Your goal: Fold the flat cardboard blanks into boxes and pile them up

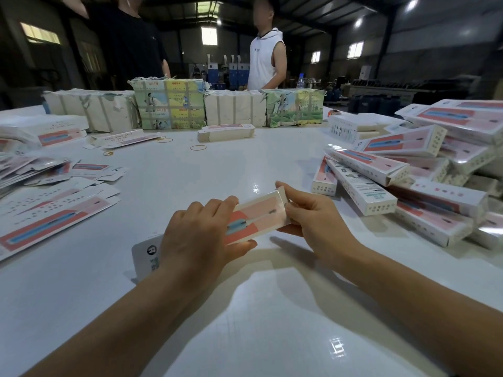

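A long pink, red and blue printed cardboard box (258, 217) is held just above the white table (245, 308), in the middle of the view. My left hand (198, 238) grips its near end, fingers over the top and thumb underneath. My right hand (313, 216) pinches its far end at the flap. The box's white end flap (145, 254) sticks out left of my left wrist. Flat blanks (51, 213) lie spread at the left. Folded boxes (408, 175) are piled at the right.
Wrapped bundles of blanks (168, 104) line the far edge of the table, with a small stack (226, 131) in front of them. Rubber bands (198, 147) lie on the table. Two people (265, 58) stand behind the table.
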`<action>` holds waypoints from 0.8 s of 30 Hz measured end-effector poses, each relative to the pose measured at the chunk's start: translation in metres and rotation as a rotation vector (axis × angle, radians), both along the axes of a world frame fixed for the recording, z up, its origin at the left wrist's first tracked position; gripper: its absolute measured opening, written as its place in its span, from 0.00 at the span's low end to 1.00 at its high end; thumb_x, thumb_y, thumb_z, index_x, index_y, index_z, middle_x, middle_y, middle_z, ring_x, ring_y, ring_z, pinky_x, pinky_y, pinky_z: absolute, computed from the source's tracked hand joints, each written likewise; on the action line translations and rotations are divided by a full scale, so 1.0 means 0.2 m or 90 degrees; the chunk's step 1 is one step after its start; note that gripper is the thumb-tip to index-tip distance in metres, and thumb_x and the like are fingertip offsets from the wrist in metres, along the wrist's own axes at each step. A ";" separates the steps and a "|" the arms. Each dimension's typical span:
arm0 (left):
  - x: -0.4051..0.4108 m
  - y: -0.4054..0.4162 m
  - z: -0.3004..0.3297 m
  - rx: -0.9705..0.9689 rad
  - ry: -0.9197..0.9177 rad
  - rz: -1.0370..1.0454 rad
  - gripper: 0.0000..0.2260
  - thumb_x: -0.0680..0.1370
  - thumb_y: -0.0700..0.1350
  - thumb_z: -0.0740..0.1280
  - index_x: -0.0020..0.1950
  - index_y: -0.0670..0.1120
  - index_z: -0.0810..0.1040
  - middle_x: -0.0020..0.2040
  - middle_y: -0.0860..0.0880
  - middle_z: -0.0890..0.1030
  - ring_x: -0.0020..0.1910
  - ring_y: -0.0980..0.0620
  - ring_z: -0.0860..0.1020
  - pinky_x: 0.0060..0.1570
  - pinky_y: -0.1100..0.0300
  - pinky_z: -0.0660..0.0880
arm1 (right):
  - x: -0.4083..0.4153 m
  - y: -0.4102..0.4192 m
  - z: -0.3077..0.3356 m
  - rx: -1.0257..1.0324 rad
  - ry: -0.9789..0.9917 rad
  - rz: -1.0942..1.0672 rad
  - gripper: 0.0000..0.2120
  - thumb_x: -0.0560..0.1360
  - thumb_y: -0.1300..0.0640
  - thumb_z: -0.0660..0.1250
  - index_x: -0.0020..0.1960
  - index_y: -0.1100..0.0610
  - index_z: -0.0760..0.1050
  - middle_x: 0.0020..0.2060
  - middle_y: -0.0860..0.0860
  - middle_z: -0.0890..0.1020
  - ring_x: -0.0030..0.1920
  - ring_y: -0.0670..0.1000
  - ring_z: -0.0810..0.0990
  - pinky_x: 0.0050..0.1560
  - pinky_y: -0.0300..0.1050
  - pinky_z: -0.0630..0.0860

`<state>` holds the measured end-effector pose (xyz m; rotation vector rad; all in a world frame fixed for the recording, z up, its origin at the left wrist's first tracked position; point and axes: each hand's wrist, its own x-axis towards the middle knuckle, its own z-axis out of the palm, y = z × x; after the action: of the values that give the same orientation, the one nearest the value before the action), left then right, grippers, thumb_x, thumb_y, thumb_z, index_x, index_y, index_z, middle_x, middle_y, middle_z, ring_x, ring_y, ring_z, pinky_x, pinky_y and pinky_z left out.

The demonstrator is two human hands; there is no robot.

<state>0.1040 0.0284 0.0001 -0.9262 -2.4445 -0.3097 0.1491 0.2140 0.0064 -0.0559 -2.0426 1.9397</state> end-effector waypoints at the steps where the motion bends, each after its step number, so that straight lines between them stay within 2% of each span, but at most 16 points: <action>1: 0.00 0.00 0.00 0.006 -0.001 -0.001 0.32 0.64 0.62 0.65 0.59 0.41 0.78 0.47 0.42 0.83 0.34 0.43 0.80 0.33 0.50 0.78 | 0.00 0.00 0.00 0.015 0.005 -0.005 0.20 0.80 0.67 0.56 0.67 0.52 0.72 0.44 0.38 0.83 0.51 0.49 0.82 0.53 0.45 0.80; 5: 0.01 0.00 0.01 0.026 -0.014 -0.002 0.32 0.65 0.62 0.65 0.59 0.41 0.78 0.47 0.42 0.83 0.34 0.43 0.80 0.32 0.51 0.77 | 0.00 -0.02 0.00 0.055 0.016 -0.003 0.23 0.79 0.68 0.55 0.58 0.40 0.74 0.42 0.32 0.82 0.52 0.47 0.81 0.57 0.46 0.78; 6: 0.01 0.00 0.01 0.028 -0.016 0.000 0.32 0.65 0.62 0.66 0.60 0.41 0.78 0.48 0.42 0.83 0.34 0.43 0.80 0.33 0.50 0.77 | 0.01 -0.02 0.00 0.060 0.015 -0.004 0.23 0.80 0.67 0.55 0.59 0.39 0.73 0.43 0.32 0.82 0.53 0.46 0.80 0.57 0.45 0.78; 8: 0.01 0.01 0.02 0.021 -0.018 0.017 0.32 0.65 0.62 0.67 0.61 0.41 0.77 0.49 0.42 0.82 0.36 0.42 0.80 0.34 0.50 0.77 | 0.01 -0.03 0.00 0.069 0.010 -0.001 0.22 0.80 0.65 0.54 0.60 0.42 0.76 0.46 0.36 0.83 0.53 0.47 0.80 0.57 0.45 0.77; 10: 0.02 0.02 0.02 0.005 -0.019 0.040 0.32 0.65 0.61 0.71 0.61 0.40 0.77 0.48 0.41 0.82 0.36 0.41 0.80 0.35 0.49 0.77 | 0.02 -0.05 0.01 0.091 0.010 0.006 0.19 0.78 0.65 0.54 0.53 0.48 0.80 0.45 0.43 0.83 0.51 0.48 0.80 0.56 0.45 0.76; 13: 0.04 0.04 0.03 -0.008 -0.018 0.056 0.32 0.63 0.58 0.76 0.58 0.37 0.78 0.44 0.39 0.82 0.33 0.39 0.79 0.33 0.49 0.78 | 0.06 -0.09 0.01 0.235 0.080 -0.024 0.11 0.75 0.65 0.58 0.49 0.53 0.75 0.36 0.40 0.80 0.40 0.42 0.76 0.43 0.34 0.72; 15: 0.05 0.05 0.03 -0.012 -0.006 0.063 0.32 0.62 0.58 0.76 0.56 0.36 0.79 0.42 0.39 0.82 0.32 0.39 0.79 0.32 0.49 0.77 | 0.07 -0.10 -0.01 0.311 0.108 -0.048 0.09 0.77 0.64 0.58 0.52 0.52 0.72 0.35 0.39 0.78 0.38 0.39 0.75 0.38 0.29 0.69; 17: 0.06 0.05 0.03 -0.014 0.017 0.065 0.32 0.63 0.60 0.74 0.55 0.36 0.79 0.41 0.39 0.82 0.31 0.39 0.79 0.31 0.50 0.77 | 0.09 -0.11 -0.02 0.363 0.114 -0.063 0.11 0.79 0.61 0.58 0.59 0.51 0.70 0.40 0.39 0.78 0.41 0.36 0.75 0.39 0.25 0.69; 19: 0.06 0.05 0.03 -0.012 0.028 0.066 0.32 0.64 0.61 0.68 0.54 0.36 0.79 0.41 0.39 0.82 0.30 0.39 0.79 0.31 0.50 0.77 | 0.09 -0.11 -0.02 0.389 0.112 -0.074 0.16 0.79 0.59 0.58 0.66 0.50 0.66 0.47 0.40 0.78 0.45 0.34 0.75 0.43 0.24 0.69; 21: 0.06 0.04 0.04 -0.009 0.036 0.063 0.31 0.63 0.62 0.67 0.54 0.37 0.79 0.41 0.40 0.83 0.30 0.40 0.79 0.29 0.50 0.77 | 0.08 -0.10 -0.01 0.385 0.098 -0.064 0.21 0.79 0.58 0.59 0.71 0.50 0.63 0.53 0.43 0.78 0.50 0.39 0.76 0.52 0.32 0.72; 24: 0.03 0.01 0.04 -0.021 0.050 0.053 0.31 0.60 0.60 0.75 0.52 0.38 0.80 0.39 0.41 0.82 0.28 0.42 0.79 0.25 0.53 0.75 | 0.07 -0.10 0.00 0.390 0.066 -0.003 0.26 0.77 0.58 0.61 0.73 0.47 0.60 0.57 0.44 0.77 0.55 0.47 0.76 0.59 0.48 0.75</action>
<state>0.1096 0.0295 0.0081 -0.8324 -2.4140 -0.2011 0.1633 0.1948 0.0064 0.1762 -2.4575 1.2086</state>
